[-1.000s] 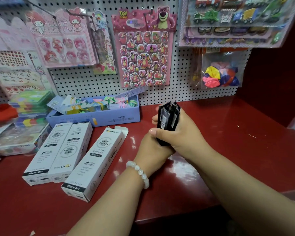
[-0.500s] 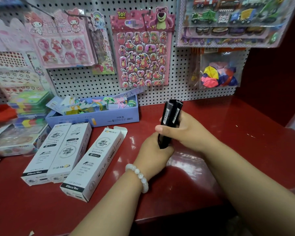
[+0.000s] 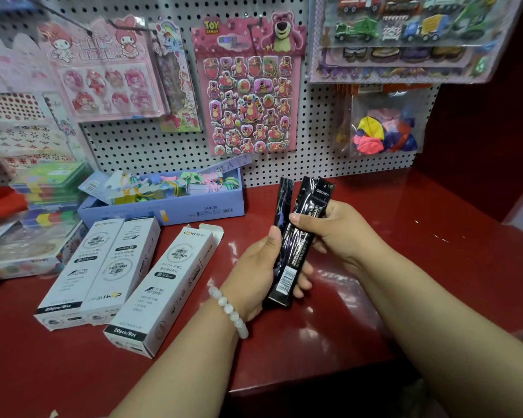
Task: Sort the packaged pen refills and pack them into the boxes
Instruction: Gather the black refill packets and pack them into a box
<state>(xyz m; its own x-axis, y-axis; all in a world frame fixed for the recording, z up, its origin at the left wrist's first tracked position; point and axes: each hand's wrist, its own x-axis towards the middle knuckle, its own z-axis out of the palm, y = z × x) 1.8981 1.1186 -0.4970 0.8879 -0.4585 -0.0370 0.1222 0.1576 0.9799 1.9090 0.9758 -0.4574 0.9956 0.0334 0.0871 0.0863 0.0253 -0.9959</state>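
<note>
There is a single view, from a wide-angle camera worn on the person's head, looking forward and down across the red desk [image 3: 405, 242] toward the white pegboard wall [image 3: 314, 140] that rises from the desk's far edge. It sits close: both forearms enter from the bottom edge, the hands [image 3: 287, 254] fall just right of centre and nearer the camera than the pegboard, and straight lines bow toward the frame's borders. Taking the pegboard as landmark, the view reaches from its hanging packs at the top down to the desk's near edge at the bottom, with the dark red side wall [image 3: 489, 140] closing the right.
</note>
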